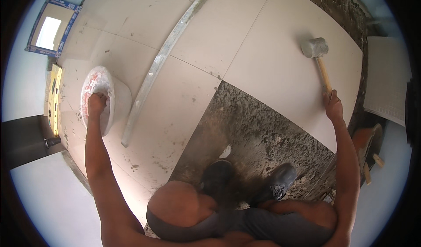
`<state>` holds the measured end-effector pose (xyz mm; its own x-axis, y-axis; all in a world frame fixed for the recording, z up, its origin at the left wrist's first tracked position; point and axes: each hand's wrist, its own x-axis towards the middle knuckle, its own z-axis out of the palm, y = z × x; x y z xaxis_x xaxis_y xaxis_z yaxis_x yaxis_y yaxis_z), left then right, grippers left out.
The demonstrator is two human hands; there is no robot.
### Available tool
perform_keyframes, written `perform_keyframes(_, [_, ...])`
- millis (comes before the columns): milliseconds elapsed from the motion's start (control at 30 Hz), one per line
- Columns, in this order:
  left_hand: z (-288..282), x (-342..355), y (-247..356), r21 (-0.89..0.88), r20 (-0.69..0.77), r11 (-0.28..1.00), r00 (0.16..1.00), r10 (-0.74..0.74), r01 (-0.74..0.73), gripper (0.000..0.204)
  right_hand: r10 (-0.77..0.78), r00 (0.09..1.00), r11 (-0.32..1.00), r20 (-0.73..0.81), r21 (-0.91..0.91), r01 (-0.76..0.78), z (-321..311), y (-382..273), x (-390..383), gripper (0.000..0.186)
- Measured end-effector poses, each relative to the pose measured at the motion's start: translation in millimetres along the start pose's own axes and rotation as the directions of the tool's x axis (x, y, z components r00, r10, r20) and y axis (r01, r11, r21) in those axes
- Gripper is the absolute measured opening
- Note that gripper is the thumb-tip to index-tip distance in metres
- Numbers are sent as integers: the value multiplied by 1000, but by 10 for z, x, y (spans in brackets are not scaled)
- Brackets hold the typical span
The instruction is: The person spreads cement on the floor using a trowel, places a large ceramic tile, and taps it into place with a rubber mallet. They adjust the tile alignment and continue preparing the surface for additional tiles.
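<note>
My right hand point(333, 105) is wrapped round the wooden handle point(323, 73) of a mallet. Its grey cylindrical head point(312, 48) is at or just above a pale tile point(285, 49) on the right; I cannot tell if they touch. On the left, my left hand point(97, 103) is closed over the mouth of a white bucket point(120, 95). Red and white smears coat the bucket's inside. Whether those fingers grip the bucket or something in it is hidden.
A long metal straightedge point(158, 62) lies across the tiles. Rough grey mortar point(258, 119) surrounds my dark shoes point(283, 180). A yellow level point(54, 98) and a blue-edged framed panel point(53, 26) are along the left wall. At right are a white panel point(386, 78) and wooden-handled tools point(367, 172).
</note>
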<state>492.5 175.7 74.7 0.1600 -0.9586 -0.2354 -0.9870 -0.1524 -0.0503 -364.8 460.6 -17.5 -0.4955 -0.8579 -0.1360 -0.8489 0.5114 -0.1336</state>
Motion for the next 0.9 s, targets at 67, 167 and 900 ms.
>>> perform_keyframes(67, [-164, -100, -14, -135, -21, 988, 996, -83, 80, 26, -9, 1000, 1000, -8, 3, 9, 23, -24, -1, 35])
perform_keyframes(167, [-417, -350, 285, -345, -192, 933, 966, -175, 101, 26, -31, 999, 999, -35, 29, 32, 37, 28, -15, 35])
perform_keyframes(900, [933, -1128, 4014, -742, -191, 566, 922, 336, -360, 15, 38, 999, 998, -21, 46, -37, -44, -17, -30, 37])
